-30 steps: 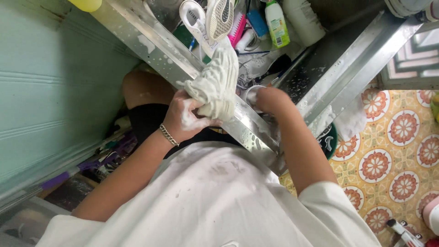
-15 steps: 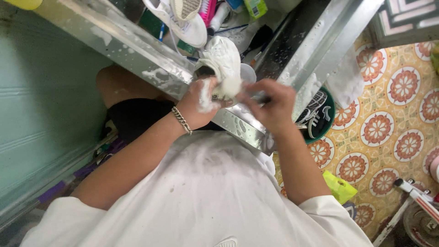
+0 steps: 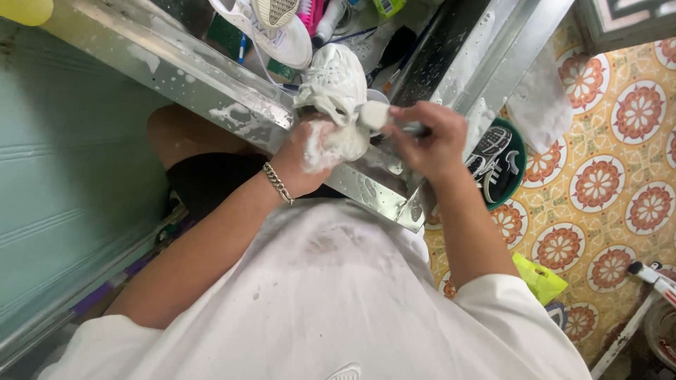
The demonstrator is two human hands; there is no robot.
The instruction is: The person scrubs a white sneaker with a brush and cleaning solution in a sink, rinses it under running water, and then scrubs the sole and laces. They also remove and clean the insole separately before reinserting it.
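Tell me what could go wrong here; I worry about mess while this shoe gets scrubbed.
The soapy white shoe could slip from the foam-covered left hand over the sink's metal rim. Suds flicked by the brush in the right hand might wet the patterned floor tiles, making them slick.

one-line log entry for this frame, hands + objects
left hand: grips soapy white sneaker | right hand: holds brush against sneaker | location: over steel sink edge | floor: green basin with shoes
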